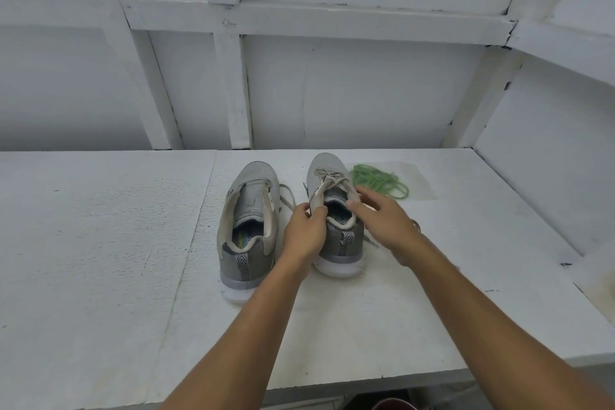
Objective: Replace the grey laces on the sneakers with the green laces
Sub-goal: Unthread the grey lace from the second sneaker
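Two grey sneakers stand side by side on the white table (pixel 100 243), toes pointing away from me. The left sneaker (pixel 248 226) has its grey lace trailing loose to its right side. The right sneaker (pixel 336 210) still carries a grey lace (pixel 327 176) across its upper. My left hand (pixel 306 231) grips the left edge of the right sneaker's collar. My right hand (pixel 382 220) pinches the right side of that collar near the lace. A bundle of green laces (pixel 379 181) lies on the table just right of the right sneaker's toe.
A white panelled wall (pixel 332 93) rises directly behind the table. On the right a raised white ledge (pixel 592 276) borders the table. The table's front edge runs close to my body, with a dark reddish object (pixel 392 404) below it.
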A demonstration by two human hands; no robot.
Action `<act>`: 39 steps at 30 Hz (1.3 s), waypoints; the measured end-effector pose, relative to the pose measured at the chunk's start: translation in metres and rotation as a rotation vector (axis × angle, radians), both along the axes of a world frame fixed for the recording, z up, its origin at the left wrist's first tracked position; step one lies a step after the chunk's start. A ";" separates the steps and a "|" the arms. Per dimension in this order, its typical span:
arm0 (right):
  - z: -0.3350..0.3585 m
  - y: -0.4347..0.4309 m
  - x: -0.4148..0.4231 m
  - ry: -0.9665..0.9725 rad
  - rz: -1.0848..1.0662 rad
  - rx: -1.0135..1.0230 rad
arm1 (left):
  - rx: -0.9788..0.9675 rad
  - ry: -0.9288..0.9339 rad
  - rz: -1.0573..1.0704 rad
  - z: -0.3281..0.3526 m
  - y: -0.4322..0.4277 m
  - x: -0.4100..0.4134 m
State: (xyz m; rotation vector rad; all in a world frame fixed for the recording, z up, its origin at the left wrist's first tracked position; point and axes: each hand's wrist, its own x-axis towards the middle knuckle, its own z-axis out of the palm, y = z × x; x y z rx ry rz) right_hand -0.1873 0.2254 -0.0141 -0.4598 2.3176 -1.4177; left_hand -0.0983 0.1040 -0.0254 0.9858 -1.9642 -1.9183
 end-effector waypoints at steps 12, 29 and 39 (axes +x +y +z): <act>-0.004 0.004 0.007 -0.029 -0.021 -0.069 | -0.080 -0.007 0.023 -0.005 0.020 0.014; -0.010 0.019 0.020 0.058 -0.002 -0.025 | -0.116 0.037 0.010 -0.009 0.028 0.033; 0.021 0.003 0.005 0.663 0.220 0.152 | -0.343 0.115 0.151 0.000 0.017 0.015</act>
